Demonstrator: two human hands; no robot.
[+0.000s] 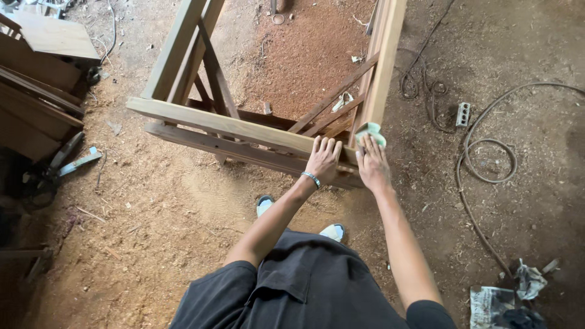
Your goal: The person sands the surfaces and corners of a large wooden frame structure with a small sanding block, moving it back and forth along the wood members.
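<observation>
Fingers of our right hand (373,166) lie stretched out over a folded pale-green sheet (370,131), pressing it against the wood rather than curling round it. We cannot tell whether the thumb pins it from below. The sheet sits at the near right corner of the wooden frame (225,125), just where the long side rail meets the cross rail. Our left hand (323,159) rests flat just beside it on the top of the cross rail. Its palm is down, its fingers are spread and it clasps nothing; it seems to steady the frame. A bracelet (311,178) circles that wrist.

We judge this to be rubbing or smoothing at the corner joint, with the sheet on the wood and the rest of the rails not yet under it. A further stroke calls for even pressure through the flat fingers, the sheet kept folded under them, and the left hand holding the frame so it does not shift on the loose ground.

Our shoes (333,231) stand close to the frame on a sawdust floor (183,201). Stacked boards (36,91) lie at the left. A coiled cable (481,158) and a socket strip (464,114) lie well apart to the right, and crumpled paper (506,298) lies nearer our right side.
</observation>
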